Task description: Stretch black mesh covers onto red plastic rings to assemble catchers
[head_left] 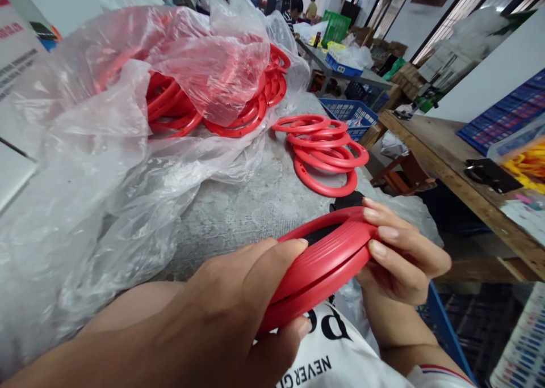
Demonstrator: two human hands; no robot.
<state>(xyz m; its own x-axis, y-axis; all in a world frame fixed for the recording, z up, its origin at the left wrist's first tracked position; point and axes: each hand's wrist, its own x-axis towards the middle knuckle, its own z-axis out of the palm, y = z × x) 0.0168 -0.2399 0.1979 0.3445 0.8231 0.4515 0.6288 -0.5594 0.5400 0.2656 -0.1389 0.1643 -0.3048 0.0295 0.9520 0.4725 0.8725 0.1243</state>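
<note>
Two red plastic rings [326,257] lie face to face close to my body, with a dark gap showing along part of their edge. My left hand [251,286] grips their near left side, thumb on top and a finger underneath. On the right side, the fingertips of my right hand [400,252] press against the rim of the rings. Beyond them, a loose pile of red rings [326,189] rests on the grey work surface [225,206]. Whether the two held rings are joined all the way round cannot be seen.
A clear plastic bag [114,150] full of red rings spreads over the left of the surface. At right stands a wooden table [443,167] with a blue crate [506,113]. A blue basket [349,113] sits behind the pile. Other people are far back.
</note>
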